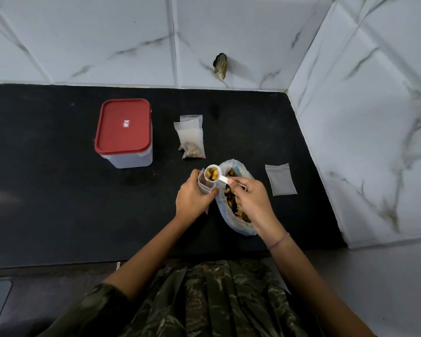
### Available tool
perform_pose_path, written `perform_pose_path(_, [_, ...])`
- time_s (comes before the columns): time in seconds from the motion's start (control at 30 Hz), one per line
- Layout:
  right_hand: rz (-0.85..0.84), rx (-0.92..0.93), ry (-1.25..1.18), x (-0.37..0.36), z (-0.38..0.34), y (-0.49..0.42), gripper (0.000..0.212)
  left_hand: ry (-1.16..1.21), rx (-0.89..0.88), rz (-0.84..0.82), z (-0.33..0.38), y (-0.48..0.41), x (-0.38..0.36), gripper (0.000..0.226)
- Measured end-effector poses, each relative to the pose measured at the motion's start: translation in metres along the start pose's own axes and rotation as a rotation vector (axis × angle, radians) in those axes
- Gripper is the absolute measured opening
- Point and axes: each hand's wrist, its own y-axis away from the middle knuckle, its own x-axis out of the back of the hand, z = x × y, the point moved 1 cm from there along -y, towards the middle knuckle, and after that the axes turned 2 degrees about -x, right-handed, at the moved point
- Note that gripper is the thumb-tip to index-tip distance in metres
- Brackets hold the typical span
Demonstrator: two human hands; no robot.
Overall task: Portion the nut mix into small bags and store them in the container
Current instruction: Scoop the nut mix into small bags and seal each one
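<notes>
Holding a small white scoop [213, 173] heaped with nut mix just above the mouth of a small bag [203, 182], a person stands at a black counter [58, 190]. The right hand [252, 201] pinches the scoop's short handle between thumb and fingertips, closed firmly on it. The left hand [193, 194] is wrapped around the small bag, fingers curled about its middle, holding it upright with its top open. Every place here is given from the big bag [243, 227] of nut mix, which sits open on the counter beneath the right hand. The small bag and scoop are just to its left, close against its rim. Beyond it and slightly left lie the filled bags [192, 144], overlapping in a little pile. Farther left and beyond stands the container [131, 161], a clear tub with its red lid [123, 125] on. Just right of the big bag lies one empty bag [280, 180], flat. The small bag looks thin, limp and light, so it would likely collapse unless gripped below the opening with the mouth spread; squeezing higher would probably close it. The mix is loose and uneven, likely to spill off the heaped scoop if tipped fast. The filled bags should be soft and lumpy, best lifted by the top edge or cradled underneath.
</notes>
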Motion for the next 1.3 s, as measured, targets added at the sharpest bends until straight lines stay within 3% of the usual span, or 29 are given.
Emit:
perform_pose_path(0.2, [0.106, 0.444, 0.536, -0.013, 0.004, 0.001, 0.029, 0.018, 0.02, 0.033, 0.004, -0.004, 0.004, 0.036])
perform_pose_path(0.37, [0.079, 0.614, 0.771, -0.021, 0.018, -0.006, 0.029, 0.056, 0.04, 0.073, 0.006, -0.006, 0.008, 0.041])
perform_pose_path(0.5, [0.029, 0.654, 1.103, -0.022, 0.022, -0.014, 0.042, 0.021, 0.03, 0.06, 0.005, -0.008, 0.011, 0.038])
perform_pose_path(0.57, [0.014, 0.618, 1.006, -0.02, 0.019, -0.013, 0.039, 0.021, 0.032, 0.055, 0.006, -0.009, 0.012, 0.039])
perform_pose_path(0.73, [0.052, 0.305, 0.371, -0.011, 0.005, -0.007, 0.028, 0.027, 0.054, 0.053, 0.006, -0.011, 0.013, 0.04])
perform_pose_path(0.83, [0.022, 0.223, 0.274, -0.01, 0.004, -0.007, 0.026, 0.02, 0.051, 0.053, 0.006, -0.011, 0.015, 0.04])
perform_pose_path(0.93, [0.087, 0.289, 0.35, -0.011, 0.003, -0.005, 0.025, 0.019, 0.047, 0.048, 0.007, -0.011, 0.017, 0.039])
perform_pose_path(1.07, [0.193, 0.668, 0.671, -0.018, 0.008, -0.003, 0.021, 0.008, 0.047, 0.051, 0.006, -0.011, 0.019, 0.039])
perform_pose_path(1.2, [0.237, 0.828, 0.982, -0.02, 0.017, -0.006, 0.027, 0.002, 0.023, 0.065, 0.004, -0.011, 0.019, 0.043])
perform_pose_path(1.3, [0.224, 0.872, 1.035, -0.02, 0.019, -0.009, 0.027, -0.008, 0.012, 0.068, 0.002, -0.011, 0.02, 0.043])
